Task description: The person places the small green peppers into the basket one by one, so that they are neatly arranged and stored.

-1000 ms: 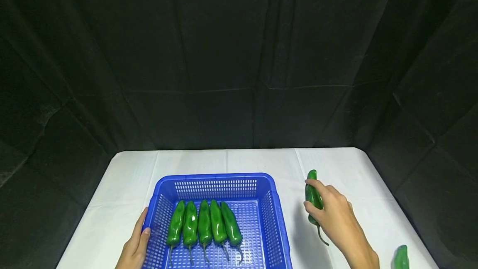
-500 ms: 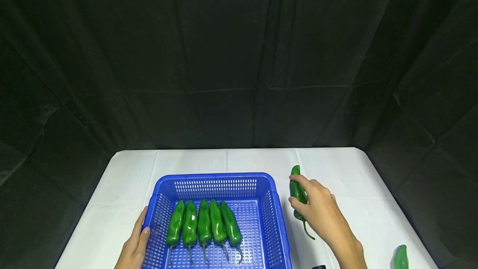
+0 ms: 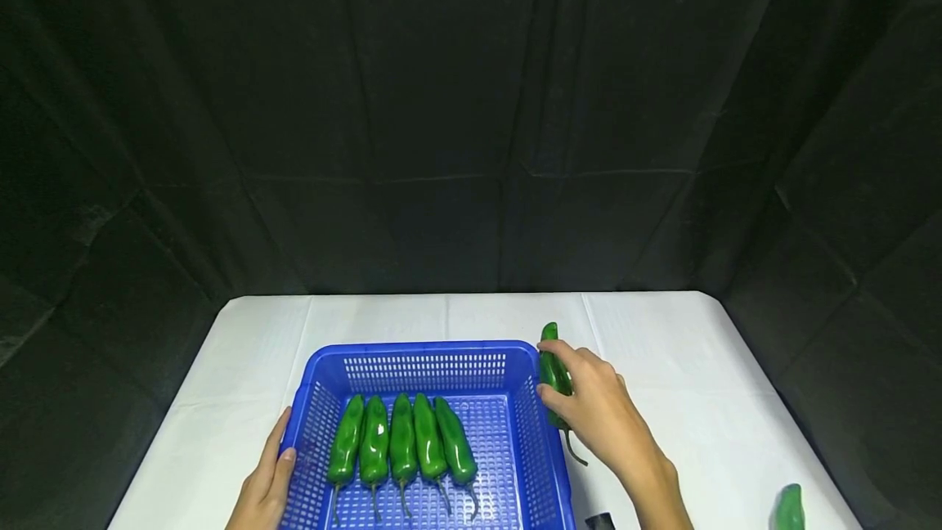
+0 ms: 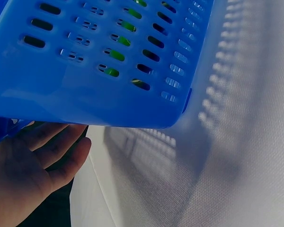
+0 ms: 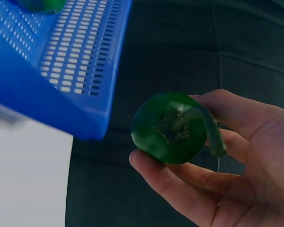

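A long green chili pepper [image 3: 553, 371] with a curved stem is pinched between the thumb and fingers of my right hand [image 3: 607, 415]. It is held beside the basket's right rim. In the right wrist view, the stem end of this pepper [image 5: 149, 130] faces the camera. The blue plastic basket [image 3: 427, 348] stands on the table, its near end cut off by the frame. Several green peppers [image 3: 402, 440] lie side by side in its left and middle part, stems toward me. My left hand [image 3: 263, 485] touches the basket's left side with nearly straight fingers.
Another green pepper [image 3: 791, 507] lies on the white table cover [image 3: 721, 399] at the lower right, partly cut off. A black curtain [image 3: 456, 121] encloses the back and sides. A small black object [image 3: 599, 521] shows below my right wrist.
My right hand has moved left with the pepper, from over the table on the right to the basket's right rim. My left hand, the basket and the peppers in it have stayed put.
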Available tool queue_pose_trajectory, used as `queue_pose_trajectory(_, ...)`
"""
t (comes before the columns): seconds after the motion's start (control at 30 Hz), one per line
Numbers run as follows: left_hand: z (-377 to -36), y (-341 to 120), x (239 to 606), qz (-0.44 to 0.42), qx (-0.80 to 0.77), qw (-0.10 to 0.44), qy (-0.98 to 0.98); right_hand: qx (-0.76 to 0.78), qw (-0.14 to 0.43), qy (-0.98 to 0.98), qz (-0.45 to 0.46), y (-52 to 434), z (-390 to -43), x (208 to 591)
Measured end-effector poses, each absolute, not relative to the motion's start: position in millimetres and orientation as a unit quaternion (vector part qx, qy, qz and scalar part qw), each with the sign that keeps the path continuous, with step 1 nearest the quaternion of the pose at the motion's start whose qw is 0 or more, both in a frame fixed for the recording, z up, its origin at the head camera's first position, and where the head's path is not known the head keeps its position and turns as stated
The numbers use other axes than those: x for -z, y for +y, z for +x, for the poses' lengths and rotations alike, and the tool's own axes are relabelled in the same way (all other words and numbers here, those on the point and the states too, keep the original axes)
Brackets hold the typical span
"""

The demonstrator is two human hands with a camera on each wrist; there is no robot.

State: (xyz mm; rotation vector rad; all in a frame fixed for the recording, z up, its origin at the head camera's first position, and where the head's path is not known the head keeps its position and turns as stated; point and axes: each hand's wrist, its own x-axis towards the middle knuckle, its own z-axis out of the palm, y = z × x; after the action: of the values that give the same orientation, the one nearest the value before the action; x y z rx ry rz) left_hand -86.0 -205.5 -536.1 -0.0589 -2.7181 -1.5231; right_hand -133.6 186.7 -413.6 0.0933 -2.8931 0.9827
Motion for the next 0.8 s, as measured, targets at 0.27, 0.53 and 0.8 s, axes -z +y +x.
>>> queue_pose_trajectory(0.27,-86.4,-205.4,535.2,-0.019,0.492,0.014,-0.870,-0.325,0.041,-0.943,0.065,167.0,-139.1,419.3)
queue_pose_trajectory(0.53,-85.1,-205.4,535.3,-0.019,0.490,0.016,-0.871,-0.319,0.032,-0.940,0.113,147.1,-145.9,428.1)
queue_pose_trajectory(0.8,-85.1,-205.5,537.6,-0.023,0.489,0.018,-0.872,-0.316,0.002,-0.938,0.145,133.5,-151.3,435.4)
